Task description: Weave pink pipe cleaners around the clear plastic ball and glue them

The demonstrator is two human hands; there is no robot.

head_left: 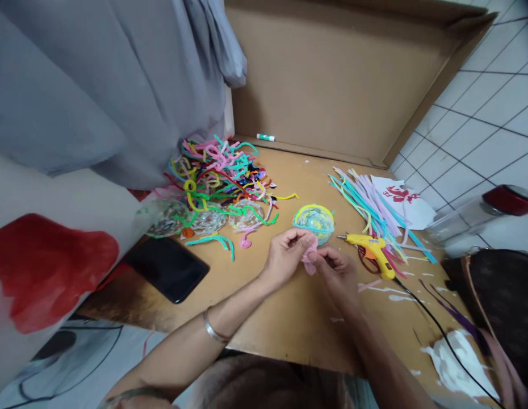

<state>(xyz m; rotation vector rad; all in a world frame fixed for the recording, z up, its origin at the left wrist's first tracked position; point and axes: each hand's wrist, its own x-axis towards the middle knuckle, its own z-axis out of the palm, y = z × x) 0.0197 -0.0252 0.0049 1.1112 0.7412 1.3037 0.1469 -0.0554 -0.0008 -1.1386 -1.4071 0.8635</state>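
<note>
Both my hands meet over the middle of the table. My left hand pinches a small pink piece between thumb and fingers. From the other side my right hand grips the same pink piece with its fingers closed. Just beyond my hands lies a round disc with a yellow rim at the back and a light blue strip across its front. A yellow glue gun rests to the right of the disc, its nozzle pointing at it.
Tangled coloured pipe cleaners and round woven discs lie at left, behind a black phone. Straight pipe cleaners, a clear bottle, a dark bag and white tissue are at right. Cardboard stands behind.
</note>
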